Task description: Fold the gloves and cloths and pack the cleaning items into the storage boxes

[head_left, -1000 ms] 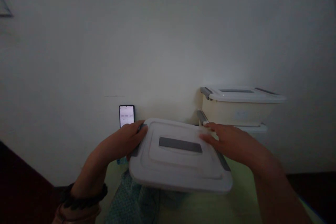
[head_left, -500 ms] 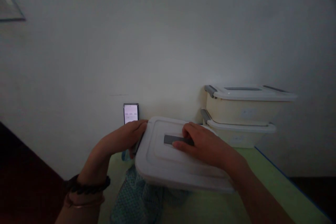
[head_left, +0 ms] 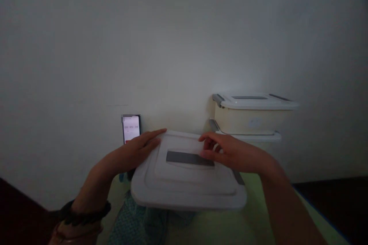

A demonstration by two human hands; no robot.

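Note:
A white plastic lid [head_left: 186, 182] with a grey strip [head_left: 189, 158] in its middle lies on top of a box in front of me. My left hand [head_left: 143, 146] rests flat on the lid's far left corner, fingers stretched out. My right hand [head_left: 230, 152] lies on the lid's far right part, fingers loosely curved beside the grey strip. Neither hand holds anything. A teal patterned cloth [head_left: 135, 226] shows under the lid's near left edge.
Two stacked cream boxes [head_left: 253, 116] with white lids and grey clips stand at the back right against the wall. A lit phone [head_left: 131, 128] leans on the wall at the back left. The green table top [head_left: 258, 222] has a blue edge on the right.
My right hand slid from the lid's right clip to the grey strip, then back toward the far right. My left hand's fingers moved from the left clip onto the lid's top.

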